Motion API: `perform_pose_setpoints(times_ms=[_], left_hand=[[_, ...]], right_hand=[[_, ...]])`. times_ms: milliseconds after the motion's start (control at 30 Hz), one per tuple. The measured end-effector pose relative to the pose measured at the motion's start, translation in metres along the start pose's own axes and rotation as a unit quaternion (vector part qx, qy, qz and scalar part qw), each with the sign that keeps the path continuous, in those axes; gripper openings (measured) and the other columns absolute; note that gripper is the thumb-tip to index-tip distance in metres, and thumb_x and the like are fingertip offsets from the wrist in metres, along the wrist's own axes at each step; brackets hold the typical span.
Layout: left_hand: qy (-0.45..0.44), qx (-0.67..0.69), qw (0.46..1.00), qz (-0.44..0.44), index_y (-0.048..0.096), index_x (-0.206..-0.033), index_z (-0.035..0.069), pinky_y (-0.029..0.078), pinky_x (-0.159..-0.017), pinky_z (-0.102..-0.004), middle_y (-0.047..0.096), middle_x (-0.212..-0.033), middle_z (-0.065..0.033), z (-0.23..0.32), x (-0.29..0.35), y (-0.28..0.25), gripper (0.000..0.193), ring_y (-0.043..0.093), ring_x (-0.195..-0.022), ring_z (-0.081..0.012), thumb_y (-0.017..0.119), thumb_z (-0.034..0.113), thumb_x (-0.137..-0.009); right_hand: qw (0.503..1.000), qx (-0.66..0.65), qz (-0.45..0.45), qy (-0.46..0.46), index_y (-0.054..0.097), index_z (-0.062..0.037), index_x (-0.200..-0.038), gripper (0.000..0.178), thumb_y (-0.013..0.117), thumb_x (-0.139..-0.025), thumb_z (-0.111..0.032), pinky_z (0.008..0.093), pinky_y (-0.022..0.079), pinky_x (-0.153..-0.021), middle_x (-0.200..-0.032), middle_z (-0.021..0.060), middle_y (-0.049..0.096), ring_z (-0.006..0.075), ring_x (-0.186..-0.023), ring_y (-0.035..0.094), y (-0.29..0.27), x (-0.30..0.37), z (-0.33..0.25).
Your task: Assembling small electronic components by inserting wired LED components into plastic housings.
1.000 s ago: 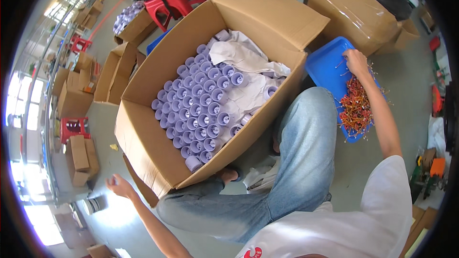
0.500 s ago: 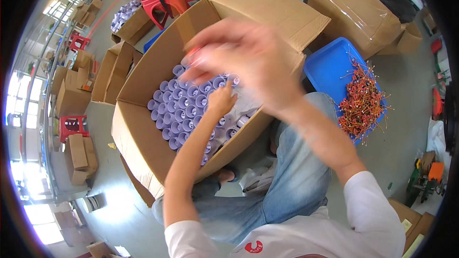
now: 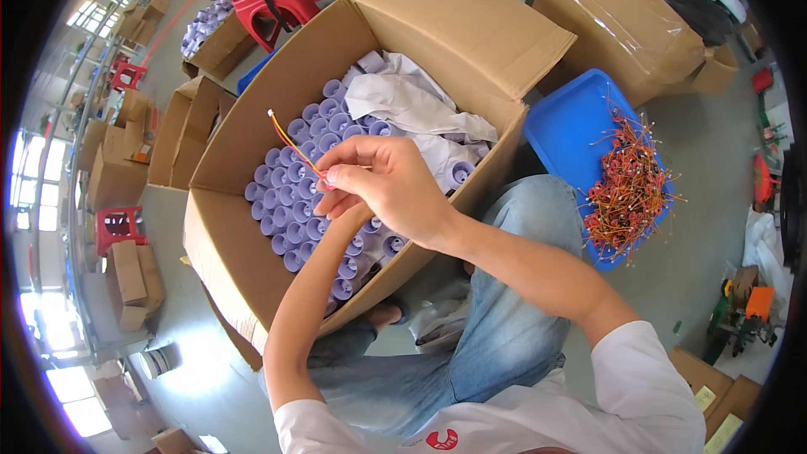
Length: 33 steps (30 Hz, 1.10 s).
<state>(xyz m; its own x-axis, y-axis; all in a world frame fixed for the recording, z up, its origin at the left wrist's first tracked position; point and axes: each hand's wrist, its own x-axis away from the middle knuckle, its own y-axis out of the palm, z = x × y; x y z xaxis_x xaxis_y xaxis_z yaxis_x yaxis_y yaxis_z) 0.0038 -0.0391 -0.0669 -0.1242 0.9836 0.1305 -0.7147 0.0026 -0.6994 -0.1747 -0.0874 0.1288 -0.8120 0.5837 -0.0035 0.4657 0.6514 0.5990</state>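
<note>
Pinched between thumb and fingers of my right hand (image 3: 387,183) is a short cable of red and yellow wires (image 3: 290,143). Its free end, with a small white connector, points up and to the left. My left hand (image 3: 355,217) lies beneath the right one, over the cups; its fingers are mostly hidden, so I cannot see what they hold. Below both hands, rows of lilac plastic cups (image 3: 273,176) stand mouth up inside a large open cardboard box (image 3: 231,227). Crumpled white sheeting (image 3: 395,97) covers the box's far right part.
To my right a blue tray (image 3: 559,122) carries a tangled heap of similar cables (image 3: 622,193). A taped carton (image 3: 618,25) stands behind it. A red stool (image 3: 290,0) and another box of lilac cups (image 3: 210,38) are beyond the box. My knee (image 3: 534,219) is beside it.
My right hand has come down and left with the cable, over my left hand. My left hand has drawn back toward me from the cups. The white sheeting is now uncovered to view.
</note>
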Motion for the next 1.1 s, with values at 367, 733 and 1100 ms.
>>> perform_pose_setpoints(times_ms=[367,733,1100], left_hand=[[-0.03,0.645,0.677,0.351,0.05,-0.128,0.001,0.054,-0.077,-0.0301,0.061,-0.105,-0.011,0.083,0.152,-0.111,0.049,0.064,-0.096,-0.0225,0.073,0.02,-0.088],[0.077,0.152,0.951,0.259,0.066,-0.092,0.001,0.041,-0.103,-0.0408,0.054,-0.135,-0.0278,0.123,0.192,-0.107,0.036,0.043,-0.139,-0.0329,0.083,0.011,-0.062],[0.013,0.149,0.966,0.21,0.062,-0.098,0.001,0.053,-0.078,-0.0322,0.069,-0.088,-0.0115,0.139,0.198,-0.095,0.039,0.069,-0.083,-0.0186,0.082,0.013,-0.067]], right_hand=[[0.999,-0.01,-0.024,0.038,0.065,0.0073,-0.102,0.017,0.061,-0.094,-0.007,0.0312,0.062,-0.065,-0.087,0.0144,0.068,0.0229,-0.073,0.072,-0.011,0.003,0.024],[0.979,0.033,-0.143,0.143,0.063,0.0083,-0.118,0.026,0.061,-0.094,-0.002,0.0335,0.061,-0.081,-0.105,0.0184,0.068,0.0244,-0.089,0.072,-0.005,0.004,0.059],[0.966,0.225,-0.119,0.052,0.067,0.0073,-0.105,0.016,0.064,-0.09,0.001,0.0279,0.059,-0.07,-0.095,0.0149,0.069,0.0178,-0.081,0.07,0.004,0.009,0.067]])
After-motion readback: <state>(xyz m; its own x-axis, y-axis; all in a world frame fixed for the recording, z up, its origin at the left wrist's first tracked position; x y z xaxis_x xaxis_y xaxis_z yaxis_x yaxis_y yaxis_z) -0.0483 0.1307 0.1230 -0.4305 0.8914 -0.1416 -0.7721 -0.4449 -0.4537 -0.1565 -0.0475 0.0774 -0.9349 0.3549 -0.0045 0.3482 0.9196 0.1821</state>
